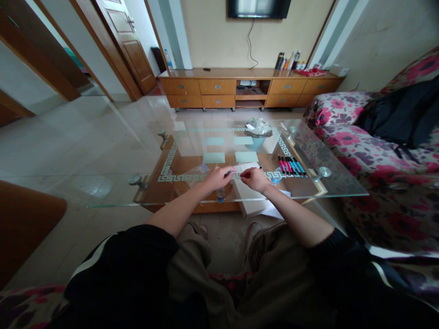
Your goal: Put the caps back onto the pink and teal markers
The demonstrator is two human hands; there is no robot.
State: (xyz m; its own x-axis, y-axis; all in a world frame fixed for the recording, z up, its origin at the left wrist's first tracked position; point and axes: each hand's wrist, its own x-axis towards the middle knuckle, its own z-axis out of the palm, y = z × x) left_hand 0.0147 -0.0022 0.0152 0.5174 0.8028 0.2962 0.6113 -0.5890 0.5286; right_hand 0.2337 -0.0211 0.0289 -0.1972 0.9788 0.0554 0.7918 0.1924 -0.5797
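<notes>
My left hand [218,178] is closed in a pinch over the glass table [192,195]. Out of its fingers sticks a slim dark bluish pen [228,173]. Close to its right, with a small gap between them, my right hand [254,179] is also closed, fingertips together. A small black tip [260,167] shows just behind it; the rest of that thing is hidden by the fingers. To the right on the glass lies a row of several pens [291,165], pink and blue with black ends.
Pale green rectangles [246,157] show on the tabletop. Below the glass are a white box [252,208], white paper [274,210] and a bottle [220,195]. A filled waste basket [254,142] stands by the far side. A flowered sofa [339,137] flanks the right.
</notes>
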